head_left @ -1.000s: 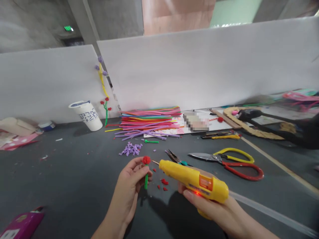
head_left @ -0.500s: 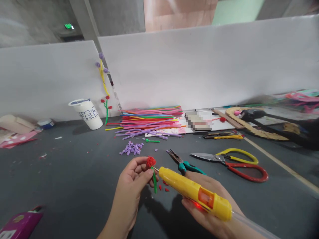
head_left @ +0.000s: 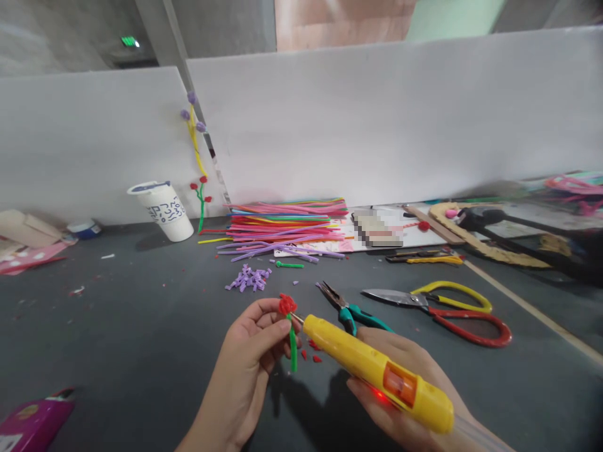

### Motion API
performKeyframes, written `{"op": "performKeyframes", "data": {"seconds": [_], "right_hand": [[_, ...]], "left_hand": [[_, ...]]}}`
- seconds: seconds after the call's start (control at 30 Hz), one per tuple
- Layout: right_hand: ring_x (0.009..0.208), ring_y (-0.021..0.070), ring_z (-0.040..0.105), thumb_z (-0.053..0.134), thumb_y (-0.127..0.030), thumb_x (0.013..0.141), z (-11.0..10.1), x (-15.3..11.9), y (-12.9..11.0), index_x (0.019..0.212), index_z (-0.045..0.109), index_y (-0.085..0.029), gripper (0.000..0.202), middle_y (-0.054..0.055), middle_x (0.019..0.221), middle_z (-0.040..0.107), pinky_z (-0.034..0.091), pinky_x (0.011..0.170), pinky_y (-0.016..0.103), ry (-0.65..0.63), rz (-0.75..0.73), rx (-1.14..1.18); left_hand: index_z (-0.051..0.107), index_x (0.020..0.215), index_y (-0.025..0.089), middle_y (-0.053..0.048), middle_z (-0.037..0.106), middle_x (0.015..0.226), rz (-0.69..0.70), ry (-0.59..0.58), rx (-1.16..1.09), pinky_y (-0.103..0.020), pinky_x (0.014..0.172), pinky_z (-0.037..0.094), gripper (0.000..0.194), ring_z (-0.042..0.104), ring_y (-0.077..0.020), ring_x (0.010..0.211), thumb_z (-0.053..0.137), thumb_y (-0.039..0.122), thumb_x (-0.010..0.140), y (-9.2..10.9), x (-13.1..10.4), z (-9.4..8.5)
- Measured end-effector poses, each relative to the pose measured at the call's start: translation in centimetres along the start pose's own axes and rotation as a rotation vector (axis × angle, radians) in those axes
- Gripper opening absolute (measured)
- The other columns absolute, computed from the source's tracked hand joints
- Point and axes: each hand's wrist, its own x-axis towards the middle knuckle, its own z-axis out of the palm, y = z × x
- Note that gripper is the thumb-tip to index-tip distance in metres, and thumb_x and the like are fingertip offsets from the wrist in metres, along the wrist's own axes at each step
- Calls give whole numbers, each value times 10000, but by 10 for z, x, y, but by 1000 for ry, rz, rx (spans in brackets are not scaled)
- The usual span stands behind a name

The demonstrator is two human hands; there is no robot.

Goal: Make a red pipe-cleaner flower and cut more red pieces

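Observation:
Between thumb and fingers my left hand [head_left: 257, 342] pinches a small pipe-cleaner flower [head_left: 287, 305] with a red head and a green stem hanging down. My right hand [head_left: 396, 376] is wrapped round a yellow hot glue gun [head_left: 362, 361], which has a red light glowing on its underside. Its metal nozzle points left and meets the flower, or nearly so, just under the red head; exact contact is too small to tell. A few red cut pieces [head_left: 316, 359] lie on the dark table [head_left: 155, 351] behind and below the flower.
Teal-handled pliers [head_left: 347, 314] and red-and-yellow scissors [head_left: 438, 307] lie by my right hand. Beyond are purple snippets [head_left: 249, 278], a pipe-cleaner bundle [head_left: 287, 226], a utility knife [head_left: 426, 257] and a white cup [head_left: 162, 210]. A purple box [head_left: 35, 424] sits front left; a white partition [head_left: 377, 125] stands behind.
The view has shifted very slightly. Both hands keep their hold, with the glue gun's nozzle staying by the flower's head; the glue gun has moved slightly down and right in view.

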Motion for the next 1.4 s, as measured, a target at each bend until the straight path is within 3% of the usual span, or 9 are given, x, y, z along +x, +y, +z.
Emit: {"op": "performKeyframes", "data": {"seconds": [0.5, 0.7, 1.17, 1.4], "right_hand": [[408, 90, 430, 478, -212, 754, 0, -1, -1, 512, 382, -207, 260, -15, 478, 476, 319, 391, 204, 2, 35, 57], [442, 97, 425, 467, -235, 808, 2, -5, 3, 551, 384, -212, 271, -18, 523, 469, 306, 431, 227, -71, 31, 77], [450, 91, 383, 475, -210, 803, 6, -10, 7, 567, 366, -206, 260, -38, 524, 420, 288, 449, 232, -37, -18, 78], [450, 101, 400, 482, -214, 792, 7, -13, 7, 568, 377, -207, 248, -25, 529, 433, 279, 448, 254, -59, 30, 83]], "left_hand": [[621, 850, 141, -22, 648, 728, -46, -21, -25, -165, 535, 469, 203, 564, -73, 545, 686, 133, 658, -1, 0, -1], [613, 855, 138, -24, 643, 732, -49, -13, -15, -166, 536, 470, 216, 564, -76, 552, 685, 130, 652, 0, 0, 0], [595, 878, 127, -28, 631, 754, -47, -20, -3, -170, 546, 467, 213, 553, -72, 564, 666, 125, 677, 2, -1, 1], [588, 884, 132, -18, 612, 745, -53, -25, 0, -171, 547, 458, 220, 536, -69, 563, 670, 130, 680, 0, 0, -1]]}}
